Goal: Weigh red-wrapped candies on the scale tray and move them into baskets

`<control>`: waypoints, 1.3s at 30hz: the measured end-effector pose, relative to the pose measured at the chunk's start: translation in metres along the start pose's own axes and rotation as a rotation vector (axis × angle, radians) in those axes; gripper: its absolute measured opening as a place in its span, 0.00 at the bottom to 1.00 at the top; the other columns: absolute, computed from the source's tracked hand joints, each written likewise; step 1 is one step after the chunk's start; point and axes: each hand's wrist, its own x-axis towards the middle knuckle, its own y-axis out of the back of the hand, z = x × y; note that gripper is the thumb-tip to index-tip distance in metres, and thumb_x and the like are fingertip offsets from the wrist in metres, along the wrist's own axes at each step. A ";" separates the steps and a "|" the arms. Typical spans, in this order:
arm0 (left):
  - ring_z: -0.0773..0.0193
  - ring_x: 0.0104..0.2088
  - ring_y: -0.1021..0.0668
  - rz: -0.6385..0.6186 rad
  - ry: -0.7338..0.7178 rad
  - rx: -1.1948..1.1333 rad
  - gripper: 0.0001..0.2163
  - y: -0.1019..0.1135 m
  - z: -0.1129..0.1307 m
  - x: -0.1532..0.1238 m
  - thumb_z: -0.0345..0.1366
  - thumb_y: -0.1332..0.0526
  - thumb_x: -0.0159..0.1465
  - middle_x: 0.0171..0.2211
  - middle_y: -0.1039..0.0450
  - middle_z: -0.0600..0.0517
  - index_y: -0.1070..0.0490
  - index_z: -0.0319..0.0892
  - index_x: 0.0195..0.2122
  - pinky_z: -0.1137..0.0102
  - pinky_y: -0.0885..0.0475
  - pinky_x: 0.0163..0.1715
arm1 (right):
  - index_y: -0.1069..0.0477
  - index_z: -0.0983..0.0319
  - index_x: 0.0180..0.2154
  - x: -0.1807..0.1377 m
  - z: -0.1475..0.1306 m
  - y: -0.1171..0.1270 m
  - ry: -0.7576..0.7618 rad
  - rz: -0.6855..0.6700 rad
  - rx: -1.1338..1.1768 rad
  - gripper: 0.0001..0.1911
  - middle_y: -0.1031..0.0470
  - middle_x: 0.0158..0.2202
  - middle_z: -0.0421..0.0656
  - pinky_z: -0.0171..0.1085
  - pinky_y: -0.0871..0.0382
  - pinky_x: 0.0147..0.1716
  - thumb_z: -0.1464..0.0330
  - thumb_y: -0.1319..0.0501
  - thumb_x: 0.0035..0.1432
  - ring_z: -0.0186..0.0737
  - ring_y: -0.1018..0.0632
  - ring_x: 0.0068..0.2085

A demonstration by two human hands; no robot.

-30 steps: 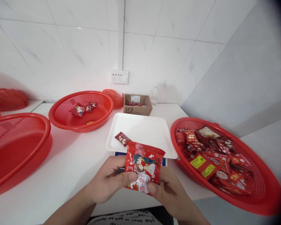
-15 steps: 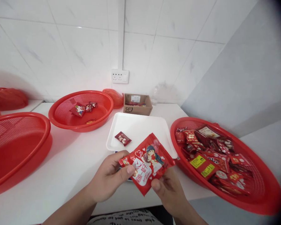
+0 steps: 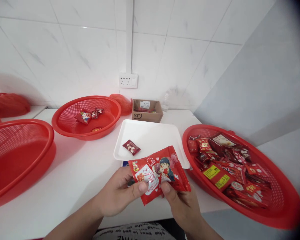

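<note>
My forearms slant in from 7 and 5 o'clock; left hand (image 3: 118, 191) and right hand (image 3: 182, 204) near each other, thumbs on top. Both-hand grip pinching tilted red packet (image 3: 157, 174), held before white tray (image 3: 152, 131) at 12. Right basket (image 3: 203, 183) rim at 3, left basket (image 3: 46, 160) at 9, counter (image 3: 82, 168) stretching between tray and left basket.

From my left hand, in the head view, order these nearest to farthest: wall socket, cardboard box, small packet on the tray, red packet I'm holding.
1. Red packet: held in the left hand.
2. Small packet: left part of the white tray.
3. Cardboard box: beyond the tray.
4. Wall socket: up on the tiled wall.
</note>
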 end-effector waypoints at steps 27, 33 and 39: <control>0.64 0.33 0.25 0.101 -0.084 0.066 0.10 -0.006 0.003 0.002 0.42 0.38 0.62 0.32 0.26 0.50 0.26 0.40 0.38 0.69 0.29 0.35 | 0.27 0.47 0.47 -0.009 0.022 0.000 -0.060 -0.166 0.060 0.14 0.20 0.40 0.43 0.45 0.22 0.42 0.57 0.39 0.59 0.47 0.20 0.41; 0.67 0.31 0.27 0.215 -0.251 0.380 0.05 -0.005 0.007 0.000 0.37 0.37 0.61 0.32 0.30 0.52 0.27 0.42 0.33 0.74 0.31 0.31 | 0.26 0.54 0.39 -0.001 0.025 0.003 0.019 -0.126 0.100 0.16 0.22 0.32 0.42 0.39 0.24 0.29 0.55 0.33 0.50 0.44 0.21 0.31; 0.67 0.29 0.27 0.263 -0.192 0.496 0.06 -0.007 0.011 -0.001 0.35 0.39 0.63 0.29 0.31 0.52 0.28 0.40 0.29 0.73 0.32 0.29 | 0.23 0.56 0.36 0.005 0.020 0.004 0.062 -0.090 0.100 0.15 0.22 0.30 0.41 0.37 0.27 0.28 0.54 0.34 0.52 0.41 0.22 0.30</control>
